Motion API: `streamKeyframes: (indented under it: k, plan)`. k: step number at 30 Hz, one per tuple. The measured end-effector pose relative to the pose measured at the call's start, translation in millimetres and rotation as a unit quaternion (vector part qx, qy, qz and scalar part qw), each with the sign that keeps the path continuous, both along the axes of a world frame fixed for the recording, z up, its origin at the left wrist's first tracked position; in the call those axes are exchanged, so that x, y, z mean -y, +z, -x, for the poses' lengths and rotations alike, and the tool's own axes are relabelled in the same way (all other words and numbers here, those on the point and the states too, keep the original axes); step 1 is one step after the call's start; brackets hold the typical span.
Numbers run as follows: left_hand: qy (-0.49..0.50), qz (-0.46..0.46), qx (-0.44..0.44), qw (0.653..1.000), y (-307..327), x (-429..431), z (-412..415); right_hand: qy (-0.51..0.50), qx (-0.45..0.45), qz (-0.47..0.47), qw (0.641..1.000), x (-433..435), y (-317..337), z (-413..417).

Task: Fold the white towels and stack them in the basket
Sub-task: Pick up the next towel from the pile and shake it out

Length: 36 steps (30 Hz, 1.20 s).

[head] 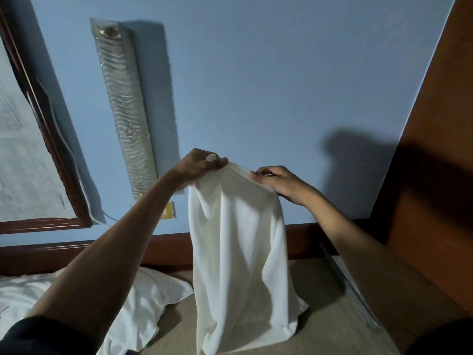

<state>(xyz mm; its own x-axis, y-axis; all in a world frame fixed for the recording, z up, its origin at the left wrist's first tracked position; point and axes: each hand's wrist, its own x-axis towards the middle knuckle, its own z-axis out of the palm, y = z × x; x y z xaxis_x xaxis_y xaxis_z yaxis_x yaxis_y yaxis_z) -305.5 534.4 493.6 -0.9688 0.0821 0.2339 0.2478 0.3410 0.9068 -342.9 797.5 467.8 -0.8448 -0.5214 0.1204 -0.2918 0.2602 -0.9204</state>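
Note:
A white towel (240,257) hangs lengthwise in front of me, its lower end bunched on the beige surface (322,290). My left hand (202,165) pinches the towel's top edge at the left. My right hand (279,183) pinches the same edge at the right, a short way apart. More white cloth (143,308) lies crumpled at the lower left, partly under my left forearm. No basket is in view.
A blue wall fills the background, with a long wavy glass lamp (125,108) and a framed picture (28,155) at the left. A dark wooden headboard rail (163,249) runs along the back. A tall brown wooden panel (430,149) stands at the right.

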Motion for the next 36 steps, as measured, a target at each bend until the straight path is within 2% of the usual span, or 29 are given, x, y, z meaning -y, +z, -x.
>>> streamKeyframes:
  k: [2,4,7,10,14,18,20,23,24,26,28,29,31,33,36]
  plan:
    - [0.057,0.027,-0.047,0.997,2,11,1,-0.025,-0.004,-0.001,1.0,0,-5,-2]
    - [0.116,0.016,-0.078,0.99,-2,24,0,-0.043,0.0,0.003,0.999,-4,-8,-4]
    - [0.232,0.014,-0.113,0.966,-11,44,-2,-0.055,-0.002,-0.009,0.998,-10,-19,-5]
    - [0.308,0.011,-0.123,0.943,-16,54,-6,-0.084,-0.083,-0.083,0.989,-5,-36,-5]
    - [0.362,-0.019,-0.138,0.922,-16,55,-14,-0.172,-0.218,-0.171,0.945,-2,-57,-4]
    - [0.403,-0.02,-0.131,0.905,-13,66,-22,-0.211,-0.242,-0.189,0.928,-21,-87,-3]
    - [0.413,-0.007,-0.131,0.901,-16,68,-23,-0.211,-0.226,-0.168,0.936,-28,-93,-4]
    - [0.435,0.009,-0.104,0.894,-22,66,-21,-0.19,-0.212,-0.088,0.955,-23,-84,-8]
    - [0.428,0.025,-0.098,0.898,-25,66,-19,-0.169,-0.208,-0.067,0.961,-17,-76,-9]
    - [0.35,0.057,-0.1,0.93,-30,61,-15,-0.125,-0.197,-0.043,0.971,-2,-58,-11]
    - [0.184,0.103,-0.057,0.976,-29,44,-18,-0.083,-0.189,-0.033,0.978,17,-36,-16]
    - [0.088,0.143,-0.02,0.986,-27,32,-22,-0.063,-0.189,-0.029,0.98,25,-25,-18]
    - [-0.058,0.193,0.062,0.977,-25,7,-29,-0.044,-0.191,-0.019,0.98,35,-5,-21]
    - [-0.104,0.159,0.076,0.979,-20,-5,-30,-0.061,-0.206,-0.008,0.977,34,10,-23]
    - [-0.096,0.093,0.029,0.991,-8,-2,-25,-0.116,-0.241,-0.022,0.963,24,8,-21]
